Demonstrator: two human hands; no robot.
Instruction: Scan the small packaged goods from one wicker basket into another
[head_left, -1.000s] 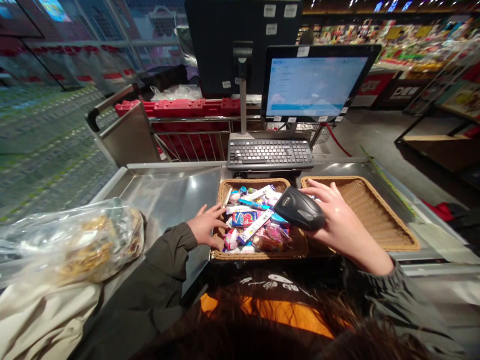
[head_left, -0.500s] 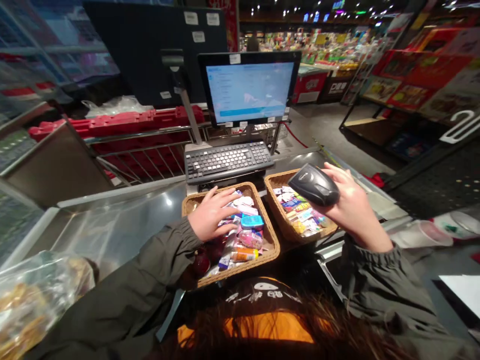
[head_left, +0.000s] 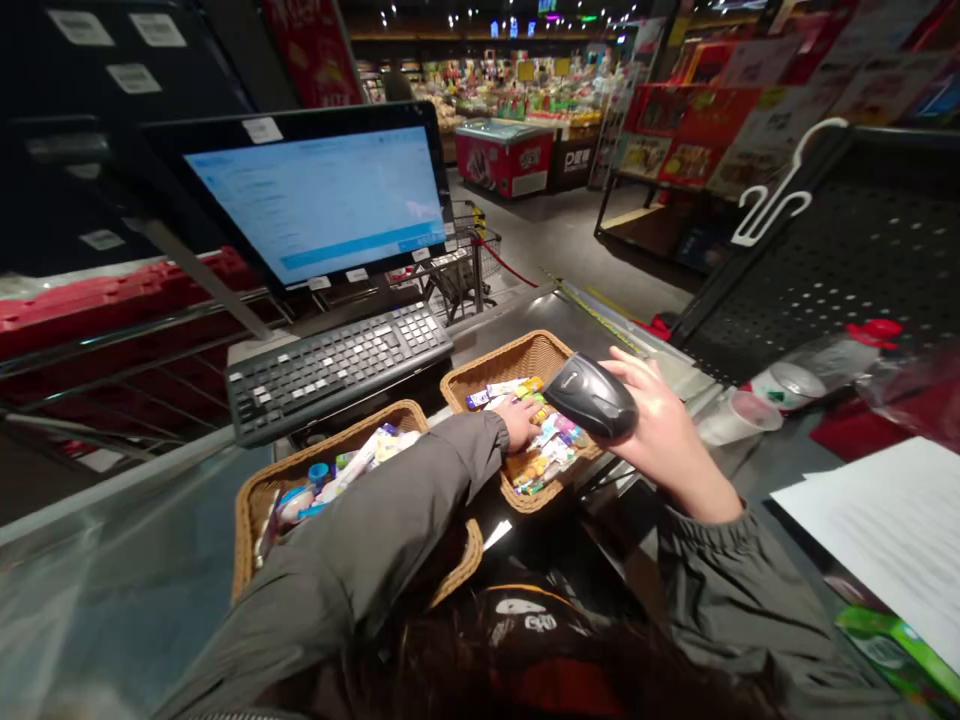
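Note:
My right hand (head_left: 656, 425) is wrapped round a black handheld barcode scanner (head_left: 591, 396), held above the right edge of the right wicker basket (head_left: 480, 376). Inside that basket lie small wrapped packets (head_left: 551, 450) in many colours. My left hand (head_left: 521, 420) reaches in among them, fingers stretched out and touching the packets; no item shows in its grasp. Under my left forearm stands the left wicker basket (head_left: 246, 520), partly hidden by the sleeve. It holds small goods, among them a blue-capped item (head_left: 319, 472).
Behind the baskets are a black keyboard (head_left: 337, 365) and a lit monitor (head_left: 322, 200). To the right are a plastic cup (head_left: 742, 415), printed paper sheets (head_left: 892, 530), a black perforated panel (head_left: 862, 270) and a white hanger (head_left: 772, 205).
My left hand has moved from the left basket into the right one. The scanner remains in my right hand. The view has turned to the right.

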